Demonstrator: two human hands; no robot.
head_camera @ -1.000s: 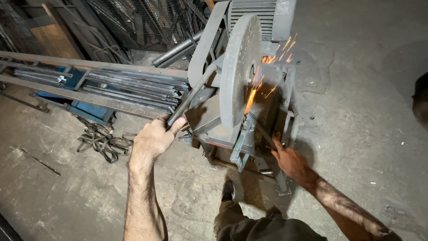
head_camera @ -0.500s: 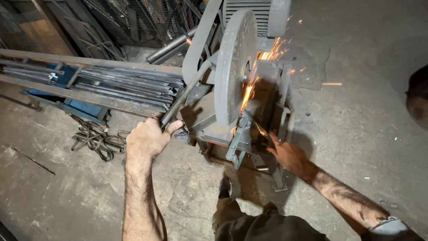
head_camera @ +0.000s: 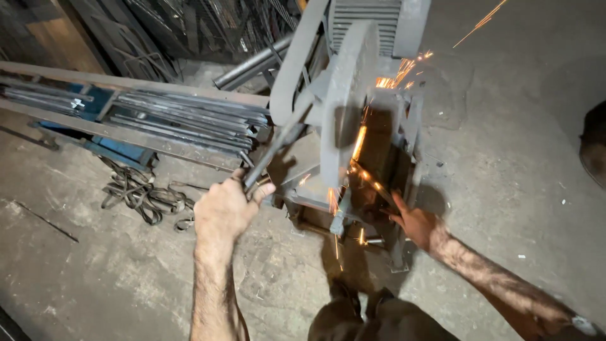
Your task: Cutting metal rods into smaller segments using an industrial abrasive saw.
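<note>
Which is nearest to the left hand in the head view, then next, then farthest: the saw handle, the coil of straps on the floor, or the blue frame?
1. Saw handle: gripped in the left hand.
2. Coil of straps: on the floor, left of the hand.
3. Blue frame: farther left, under the steel bars.

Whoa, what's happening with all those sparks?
A person is working a big saw on a concrete floor. The left hand grips the saw's handle. The right hand reaches in to the metal piece under the blade. Orange sparks fly from the cut. Metal strips lie stacked to the left.
</note>
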